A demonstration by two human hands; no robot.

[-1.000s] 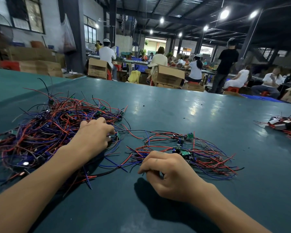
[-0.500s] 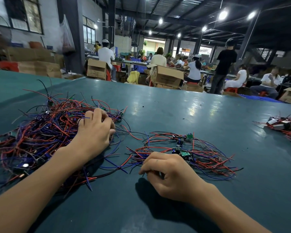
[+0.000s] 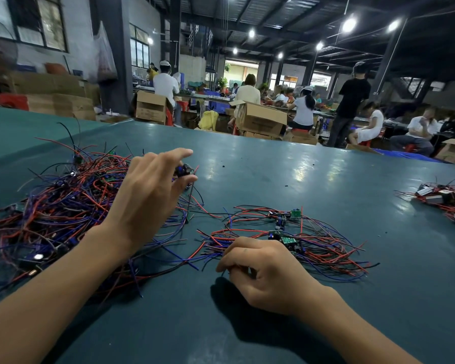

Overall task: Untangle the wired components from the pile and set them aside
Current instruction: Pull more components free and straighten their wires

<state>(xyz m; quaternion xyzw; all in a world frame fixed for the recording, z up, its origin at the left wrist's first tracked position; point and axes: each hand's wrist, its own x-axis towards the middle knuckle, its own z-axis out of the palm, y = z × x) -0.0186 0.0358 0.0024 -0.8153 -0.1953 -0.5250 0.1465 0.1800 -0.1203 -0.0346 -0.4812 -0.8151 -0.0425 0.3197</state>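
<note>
Mid-pull here, by the looks. Pinching a small dark component (image 3: 183, 170) between thumb and fingertips of the left hand (image 3: 147, 195), index finger poking out straight, right at the right-hand edge of the big tangled pile (image 3: 63, 206) filling the left half of the frame. Holding the right hand (image 3: 263, 271) low at bottom centre, fingers curled in and apparently nipping a few wire ends (image 3: 210, 252) from the sorted bunch (image 3: 300, 240) spread just right of centre; can't quite tell how many. All on the same green table (image 3: 273, 174), plus a third little heap (image 3: 441, 200) off at the right edge.

Tips for this bit: lift slow and straight up, away from the pile, and watch for neighbours getting dragged along. Stop at the first snag, give a little shake, don't yank. Probably worth freeing the right hand to pin the pile down. Then lay it alongside the sorted bunch, all pointing the same way.
</note>
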